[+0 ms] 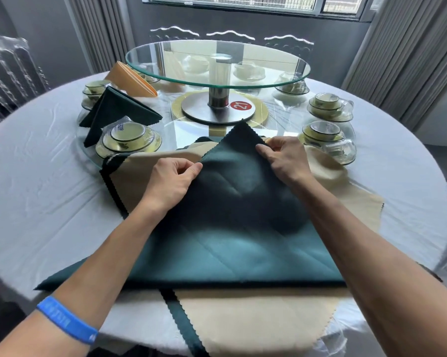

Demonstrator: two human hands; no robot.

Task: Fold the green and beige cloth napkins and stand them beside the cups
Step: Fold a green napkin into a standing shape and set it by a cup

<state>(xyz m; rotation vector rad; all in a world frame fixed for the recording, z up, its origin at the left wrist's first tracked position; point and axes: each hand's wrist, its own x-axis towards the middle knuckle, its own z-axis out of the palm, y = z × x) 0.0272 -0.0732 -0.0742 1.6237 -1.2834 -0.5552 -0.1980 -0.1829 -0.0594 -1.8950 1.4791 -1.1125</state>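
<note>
Pinching the green napkin at centre frame, my left hand and right hand each gripped a slanted edge. It lay over beige napkins on the table; soft and limp, best held near its zigzag edges.

Cup sets and flank the spread napkins; perhaps passable between.

two hands, two standing napkins
</note>
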